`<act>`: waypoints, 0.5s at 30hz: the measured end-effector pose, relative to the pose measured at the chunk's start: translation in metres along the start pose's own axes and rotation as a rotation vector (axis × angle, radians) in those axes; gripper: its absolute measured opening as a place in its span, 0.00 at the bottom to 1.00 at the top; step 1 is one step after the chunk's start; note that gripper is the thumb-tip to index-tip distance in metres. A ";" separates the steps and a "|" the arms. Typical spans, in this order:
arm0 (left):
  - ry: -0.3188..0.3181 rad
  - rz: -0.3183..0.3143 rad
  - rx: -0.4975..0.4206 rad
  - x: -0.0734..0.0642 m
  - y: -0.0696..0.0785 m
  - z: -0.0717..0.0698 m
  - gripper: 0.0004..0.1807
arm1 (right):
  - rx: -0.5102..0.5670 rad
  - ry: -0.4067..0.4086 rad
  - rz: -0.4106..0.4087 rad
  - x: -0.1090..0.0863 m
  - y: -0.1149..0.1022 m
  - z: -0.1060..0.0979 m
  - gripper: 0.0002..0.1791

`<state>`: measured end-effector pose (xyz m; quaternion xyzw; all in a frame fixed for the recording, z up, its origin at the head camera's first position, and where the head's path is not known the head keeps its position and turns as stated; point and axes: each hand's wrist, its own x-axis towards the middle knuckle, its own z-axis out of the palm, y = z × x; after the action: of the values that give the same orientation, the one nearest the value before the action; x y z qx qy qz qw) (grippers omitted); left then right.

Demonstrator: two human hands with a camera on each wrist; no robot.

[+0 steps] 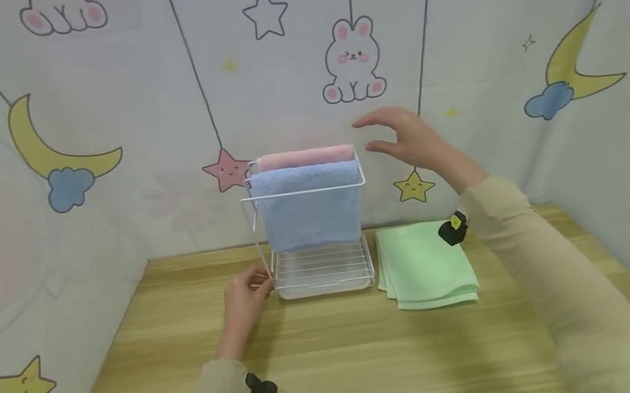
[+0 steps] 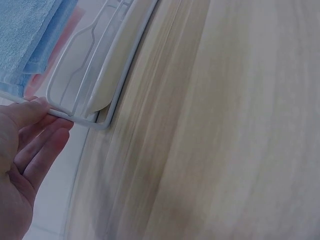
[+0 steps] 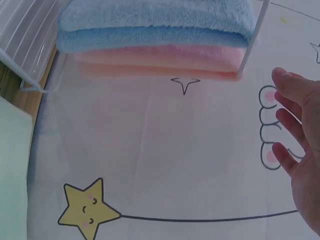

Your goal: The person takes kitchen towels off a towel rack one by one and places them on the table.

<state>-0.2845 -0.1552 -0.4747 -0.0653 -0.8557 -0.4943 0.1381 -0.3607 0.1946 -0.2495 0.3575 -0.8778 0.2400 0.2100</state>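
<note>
A white wire rack stands at the back of the table. Over its bars hang a blue towel in front and a pink towel behind. My left hand pinches the rack's lower left side wire between thumb and fingers, as the left wrist view shows. My right hand is raised in the air to the right of the rack's top, apart from it. Its thumb and fingers are spread with nothing between them; in the right wrist view the right hand is beside the towels' edge.
A folded light green cloth lies on the wooden table just right of the rack. A white tray sits in the rack's base. Behind and at both sides hangs a printed cloth backdrop with stars, moons and rabbits.
</note>
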 end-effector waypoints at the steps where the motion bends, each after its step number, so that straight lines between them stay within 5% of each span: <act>1: -0.002 -0.005 -0.002 0.000 0.000 0.000 0.07 | -0.009 0.005 -0.012 0.003 -0.004 0.001 0.22; 8: 0.006 -0.032 -0.003 -0.003 -0.001 -0.001 0.05 | 0.004 -0.007 -0.100 0.019 -0.027 0.014 0.21; 15: 0.007 -0.016 -0.038 0.000 0.000 0.002 0.06 | 0.022 -0.030 -0.082 0.028 -0.045 0.025 0.21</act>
<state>-0.2843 -0.1536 -0.4754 -0.0592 -0.8462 -0.5119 0.1357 -0.3513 0.1374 -0.2420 0.3988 -0.8629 0.2353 0.2026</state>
